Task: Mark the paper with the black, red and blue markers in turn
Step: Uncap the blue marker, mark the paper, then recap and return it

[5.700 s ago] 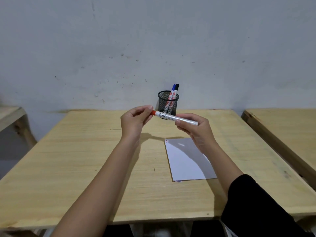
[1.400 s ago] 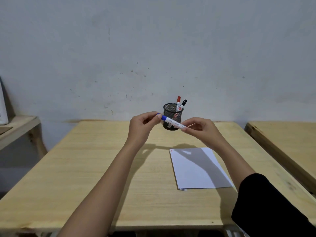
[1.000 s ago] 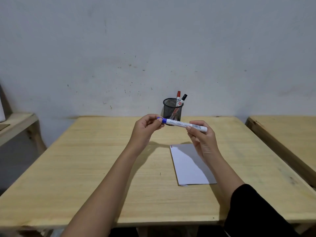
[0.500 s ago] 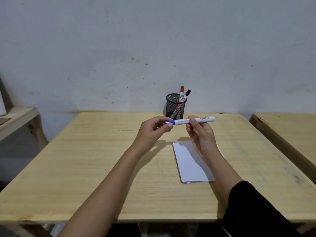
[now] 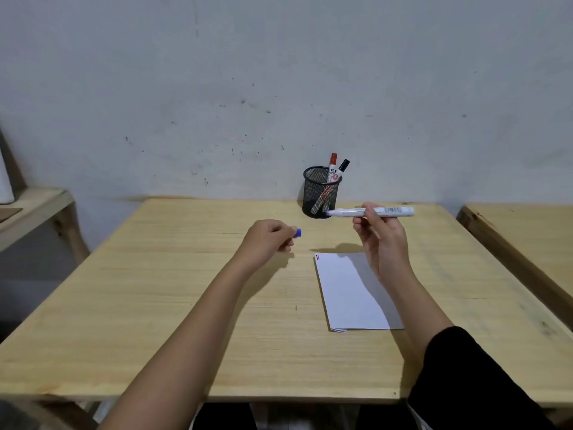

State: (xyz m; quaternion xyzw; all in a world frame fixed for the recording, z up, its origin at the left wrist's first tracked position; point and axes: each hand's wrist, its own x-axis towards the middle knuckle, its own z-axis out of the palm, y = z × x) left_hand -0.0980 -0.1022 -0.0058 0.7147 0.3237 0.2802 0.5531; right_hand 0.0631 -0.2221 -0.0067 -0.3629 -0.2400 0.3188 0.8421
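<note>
Our left hand pinches the blue cap; our right hand grips the uncapped blue marker. We should tip its nib down onto the paper, beside the corner marks.

The left hand and its forearm are bare all the way to the lower frame edge; behind the right hand the forearm is bare too, until a loose black sleeve covers the elbow and upper arm.

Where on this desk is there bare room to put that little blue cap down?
Bare wood lies left of the white paper sheet, under the left hand, and along the wooden desk's left half. It is crowded near the black mesh pen cup.
</note>
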